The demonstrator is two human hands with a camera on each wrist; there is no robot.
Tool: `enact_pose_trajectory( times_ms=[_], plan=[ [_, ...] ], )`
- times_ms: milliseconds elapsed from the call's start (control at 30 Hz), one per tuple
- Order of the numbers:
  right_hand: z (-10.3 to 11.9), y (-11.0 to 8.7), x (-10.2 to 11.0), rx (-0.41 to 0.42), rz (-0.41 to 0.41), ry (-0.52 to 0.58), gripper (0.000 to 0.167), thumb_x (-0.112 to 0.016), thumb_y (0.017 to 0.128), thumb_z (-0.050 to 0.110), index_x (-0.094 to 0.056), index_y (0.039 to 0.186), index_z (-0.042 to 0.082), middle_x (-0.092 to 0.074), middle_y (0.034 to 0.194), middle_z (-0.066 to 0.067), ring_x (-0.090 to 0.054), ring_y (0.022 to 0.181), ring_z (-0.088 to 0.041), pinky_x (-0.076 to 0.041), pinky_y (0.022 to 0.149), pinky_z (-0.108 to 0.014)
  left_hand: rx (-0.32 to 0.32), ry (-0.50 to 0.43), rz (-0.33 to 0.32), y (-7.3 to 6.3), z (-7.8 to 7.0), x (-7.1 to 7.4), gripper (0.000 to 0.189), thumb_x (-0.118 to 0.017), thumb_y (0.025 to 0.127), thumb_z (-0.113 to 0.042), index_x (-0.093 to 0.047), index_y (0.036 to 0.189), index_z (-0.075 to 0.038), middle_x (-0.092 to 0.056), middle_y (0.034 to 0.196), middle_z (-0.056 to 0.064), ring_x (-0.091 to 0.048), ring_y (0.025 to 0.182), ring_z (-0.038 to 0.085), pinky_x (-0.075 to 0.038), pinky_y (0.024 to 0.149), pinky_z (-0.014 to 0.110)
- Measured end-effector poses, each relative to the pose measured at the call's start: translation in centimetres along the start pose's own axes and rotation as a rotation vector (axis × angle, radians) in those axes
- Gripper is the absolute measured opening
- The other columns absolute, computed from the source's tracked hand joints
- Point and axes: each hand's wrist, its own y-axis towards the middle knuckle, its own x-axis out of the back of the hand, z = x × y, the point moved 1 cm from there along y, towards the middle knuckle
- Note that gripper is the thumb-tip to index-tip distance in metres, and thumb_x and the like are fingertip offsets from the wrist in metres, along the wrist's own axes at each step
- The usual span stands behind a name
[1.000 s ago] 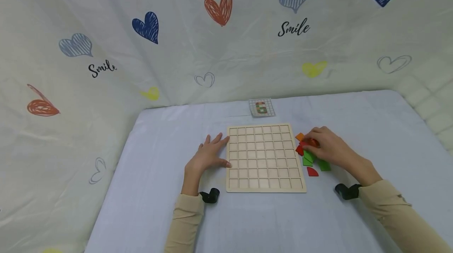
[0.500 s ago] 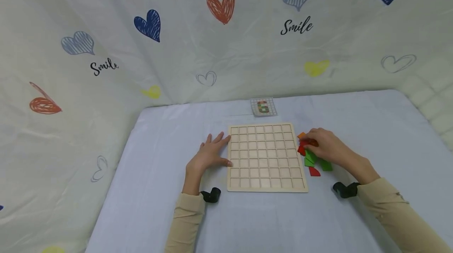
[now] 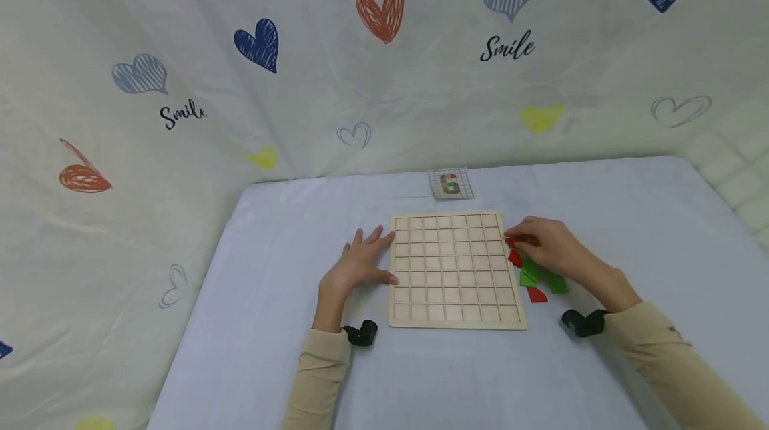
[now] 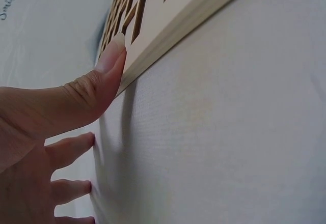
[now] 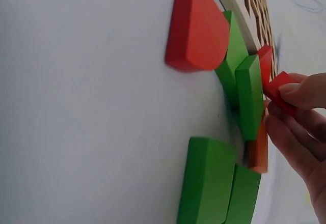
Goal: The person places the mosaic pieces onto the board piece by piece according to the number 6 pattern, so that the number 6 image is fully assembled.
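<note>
Pale wood formed the gridded board [image 3: 458, 278], which lay flat on the white-covered surface [image 3: 432, 376]. At its left edge the person's left hand [image 3: 354, 266] was spread wide, thumb resting on the rim. Just beyond the right edge, the fingers of the right hand [image 3: 557, 244] pinched a red piece [image 5: 275, 87] close beside green pieces [image 5: 249, 96] and an orange piece [image 5: 259, 145]. A red rounded piece [image 3: 537, 295] lay nearby; behind the board sat a printed card [image 3: 451, 184].
</note>
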Motion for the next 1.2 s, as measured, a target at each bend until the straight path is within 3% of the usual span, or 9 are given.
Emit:
enact_pose_trajectory(
  times_ms=[100, 333, 533, 733, 1200],
  plan=[
    [0.3, 0.2, 0.0, -0.016, 0.008, 0.023, 0.028, -0.075, 0.089, -0.001, -0.075, 0.117, -0.003, -0.068, 0.096, -0.006, -0.06, 0.084, -0.018, -0.056, 0.073, -0.025, 0.0, -0.003, 0.0, 0.0, 0.0, 0.0, 0.097, -0.087, 0.081, -0.032, -0.036, 0.162, -0.022, -0.017, 0.172, 0.003, 0.0, 0.159, 0.044, -0.007, 0.125, 0.066],
    [0.7, 1.4, -0.6, -0.009, 0.006, 0.087, 0.023, -0.074, 0.09, 0.001, -0.076, 0.113, 0.0, -0.071, 0.101, -0.006, -0.068, 0.092, -0.023, -0.061, 0.084, -0.042, -0.002, -0.003, -0.009, -0.1, 0.0, 0.1, 0.097, -0.088, 0.08, -0.032, -0.036, 0.162, -0.021, -0.018, 0.172, 0.004, 0.0, 0.159, 0.044, -0.007, 0.125, 0.066],
    [1.3, 2.9, -1.0, -0.016, 0.013, 0.132, 0.02, -0.073, 0.094, 0.005, -0.077, 0.113, 0.004, -0.076, 0.106, -0.007, -0.071, 0.094, -0.023, -0.06, 0.087, -0.043, -0.002, -0.006, -0.013, -0.2, -0.1, 0.1, 0.097, -0.088, 0.08, -0.033, -0.036, 0.162, -0.022, -0.018, 0.172, 0.003, 0.0, 0.159, 0.044, -0.007, 0.125, 0.066],
    [2.0, 4.3, -1.8, -0.006, 0.045, 0.199, 0.022, -0.071, 0.094, 0.001, -0.075, 0.115, -0.001, -0.076, 0.109, -0.014, -0.072, 0.098, -0.029, -0.06, 0.089, -0.05, 0.0, -0.015, -0.007, 0.0, 0.1, 0.0, 0.097, -0.088, 0.08, -0.032, -0.036, 0.162, -0.022, -0.017, 0.173, 0.003, 0.001, 0.159, 0.043, -0.006, 0.125, 0.066],
    [3.2, 6.5, -2.9, 0.052, 0.028, 0.147, 0.016, -0.071, 0.093, 0.002, -0.078, 0.107, 0.002, -0.079, 0.102, -0.012, -0.073, 0.094, -0.03, -0.058, 0.085, -0.046, -0.007, -0.007, -0.011, 0.0, 0.2, -0.2, 0.096, -0.087, 0.081, -0.033, -0.036, 0.162, -0.023, -0.017, 0.173, 0.003, 0.001, 0.159, 0.043, -0.005, 0.125, 0.066]
  ],
)
